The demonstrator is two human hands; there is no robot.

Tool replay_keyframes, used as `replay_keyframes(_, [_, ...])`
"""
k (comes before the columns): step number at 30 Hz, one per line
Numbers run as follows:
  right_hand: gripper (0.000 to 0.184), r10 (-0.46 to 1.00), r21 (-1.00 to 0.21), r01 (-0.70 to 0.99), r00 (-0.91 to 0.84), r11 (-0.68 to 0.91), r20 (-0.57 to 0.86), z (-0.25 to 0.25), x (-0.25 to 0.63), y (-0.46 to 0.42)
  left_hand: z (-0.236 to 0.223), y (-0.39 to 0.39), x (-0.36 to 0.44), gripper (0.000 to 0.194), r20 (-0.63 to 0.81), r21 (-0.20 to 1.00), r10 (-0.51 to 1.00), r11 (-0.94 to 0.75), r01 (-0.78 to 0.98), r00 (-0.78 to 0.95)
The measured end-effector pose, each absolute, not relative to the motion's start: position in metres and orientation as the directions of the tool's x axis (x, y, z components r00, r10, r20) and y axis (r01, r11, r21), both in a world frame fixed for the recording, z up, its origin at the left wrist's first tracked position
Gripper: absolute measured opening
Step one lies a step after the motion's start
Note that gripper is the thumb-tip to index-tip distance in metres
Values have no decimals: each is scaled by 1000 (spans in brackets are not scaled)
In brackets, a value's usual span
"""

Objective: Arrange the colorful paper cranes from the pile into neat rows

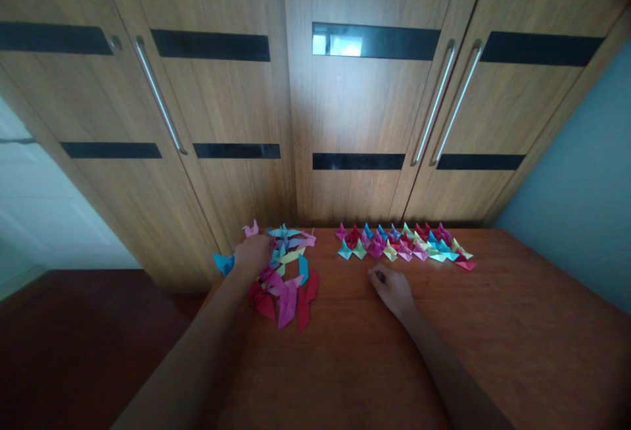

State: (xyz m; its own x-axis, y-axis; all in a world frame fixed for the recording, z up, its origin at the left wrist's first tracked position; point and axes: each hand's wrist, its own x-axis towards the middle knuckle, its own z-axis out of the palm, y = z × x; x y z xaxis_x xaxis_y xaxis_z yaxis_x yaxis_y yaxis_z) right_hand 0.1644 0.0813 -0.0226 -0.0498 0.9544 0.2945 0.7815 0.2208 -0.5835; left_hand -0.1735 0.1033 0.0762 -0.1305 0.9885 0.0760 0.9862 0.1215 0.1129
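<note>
My left hand (254, 254) reaches into a loose heap of folded paper cranes at the left of the table. Its fingers curl down among them, and what they grip, if anything, is hidden. Around it lie a blue crane (224, 263), a pink crane (251, 228), a magenta crane (287, 302) and a red crane (304, 305), several of them flat. My right hand (394, 287) rests on the table as a loose fist, with nothing visible in it. Just beyond it stand rows of spread paper cranes (377, 246) in pink, red, blue, green and yellow.
The brown wooden table (345, 364) reaches back to a wardrobe (345, 108) with long metal handles (438, 101). A pale wall (576, 173) borders the right side. At the left, the dark floor (89, 338) lies beyond the table edge, near a white door (54, 213).
</note>
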Motion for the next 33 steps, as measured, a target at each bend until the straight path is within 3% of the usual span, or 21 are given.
replay_keyframes(9, [30, 951, -615, 753, -45, 234, 306, -22, 166, 81, 72, 107, -173, 27, 108, 36, 984, 142, 989, -145])
replay_keyframes(15, [30, 945, -637, 727, -49, 255, 323, -22, 166, 80, 82, 98, -171, 36, 245, 41, 955, 161, 986, -166])
replay_keyframes(17, [30, 945, -639, 726, -48, 256, 324, -22, 166, 80, 88, 90, -166, 34, 348, 86, 931, 88, 992, -113])
replay_keyframes(20, [30, 947, -652, 714, -51, 257, 318, -21, 167, 80, 95, 75, -148, 25, 498, 219, 867, -150, 964, 22])
replay_keyframes(23, [31, 948, -702, 661, -47, 265, 313, -19, 168, 78, 93, 57, -117, 21, 549, 359, 826, -369, 857, 125])
replay_keyframes(27, [35, 952, -765, 582, -55, 275, 300, -17, 171, 77, 70, 38, -70, 23, 455, 436, 840, -500, 749, 295])
replay_keyframes(33, [34, 956, -820, 493, -106, 291, 275, -20, 174, 78, 28, 25, -37, 27, 201, 392, 881, -473, 789, 428])
